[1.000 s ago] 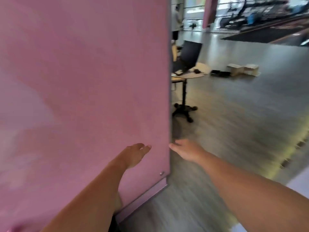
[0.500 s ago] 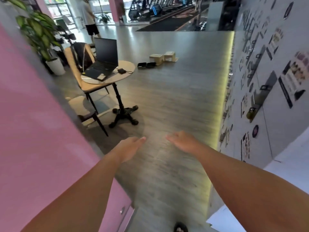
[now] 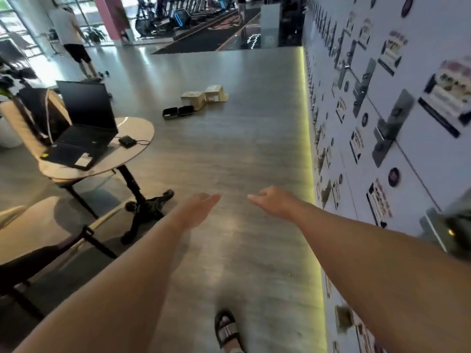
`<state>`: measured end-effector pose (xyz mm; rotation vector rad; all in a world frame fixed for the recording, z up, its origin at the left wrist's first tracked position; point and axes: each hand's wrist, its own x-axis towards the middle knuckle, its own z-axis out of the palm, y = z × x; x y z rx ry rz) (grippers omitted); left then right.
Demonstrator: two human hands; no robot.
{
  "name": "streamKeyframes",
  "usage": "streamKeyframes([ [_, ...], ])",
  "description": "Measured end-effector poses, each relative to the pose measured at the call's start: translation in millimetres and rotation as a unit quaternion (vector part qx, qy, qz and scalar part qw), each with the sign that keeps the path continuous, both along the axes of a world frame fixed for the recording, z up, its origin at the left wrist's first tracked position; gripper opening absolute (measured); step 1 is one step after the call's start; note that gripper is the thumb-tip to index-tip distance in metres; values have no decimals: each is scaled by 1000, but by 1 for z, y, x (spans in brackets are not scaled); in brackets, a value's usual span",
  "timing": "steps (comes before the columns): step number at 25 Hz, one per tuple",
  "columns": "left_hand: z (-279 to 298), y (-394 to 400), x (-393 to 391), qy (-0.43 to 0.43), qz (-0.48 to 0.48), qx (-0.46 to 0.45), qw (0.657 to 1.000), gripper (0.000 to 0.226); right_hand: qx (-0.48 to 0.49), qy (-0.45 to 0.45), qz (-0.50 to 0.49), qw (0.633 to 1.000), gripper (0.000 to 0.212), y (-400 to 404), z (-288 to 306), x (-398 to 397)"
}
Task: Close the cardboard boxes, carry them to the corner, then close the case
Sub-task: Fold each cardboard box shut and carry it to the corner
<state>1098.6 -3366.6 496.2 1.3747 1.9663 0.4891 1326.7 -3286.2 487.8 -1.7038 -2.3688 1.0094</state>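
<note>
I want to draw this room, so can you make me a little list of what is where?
left hand: open, empty, reaching forward
right hand: loosely curled, empty
cardboard boxes: two, side by side on the floor, far ahead
case: black, lying open on the floor beside the boxes
laptop: open on the round table
wall: on the right, covered in posters
</note>
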Motion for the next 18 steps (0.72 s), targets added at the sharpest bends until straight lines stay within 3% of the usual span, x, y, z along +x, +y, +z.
streamKeyframes([
  [3, -7, 96, -38, -10, -35, 16, 999, 39, 1, 12, -12, 1000, 76, 81, 4, -30],
  [13, -14, 380, -137, 6, -70, 29, 997, 55, -12, 10, -46, 999, 74, 332, 15, -105],
  [18, -19, 547, -167, 13, -55, 31, 998, 56, 1, 11, -38, 999, 74, 513, -3, -136],
])
